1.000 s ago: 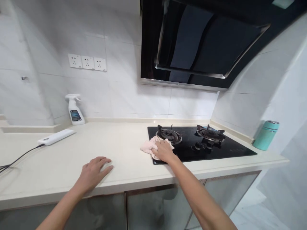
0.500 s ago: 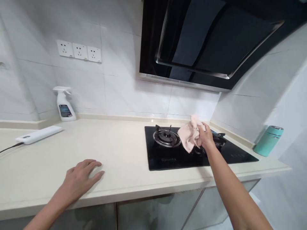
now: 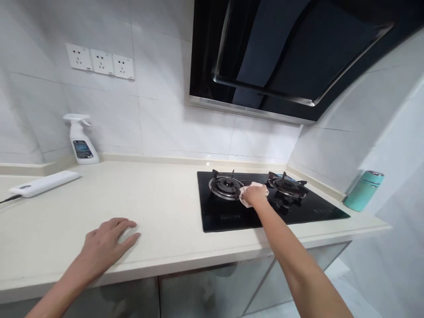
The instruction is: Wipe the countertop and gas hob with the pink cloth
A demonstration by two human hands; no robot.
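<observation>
Cloth (image 3: 244, 202) — under right fingers (image 3: 249, 194), on cooktop (image 3: 212, 217).

Two hands (image 3: 103, 243), one cloth (image 3: 245, 203), two burners (image 3: 227, 187), three sockets (image 3: 102, 62), one spray bottle (image 3: 82, 145) and one flask (image 3: 363, 191) are visible.

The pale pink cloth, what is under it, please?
The black hob is under the pale pink cloth, close beside the left burner. Its surface shows around the cloth; the spot directly beneath is hidden by cloth and right hand.
</observation>
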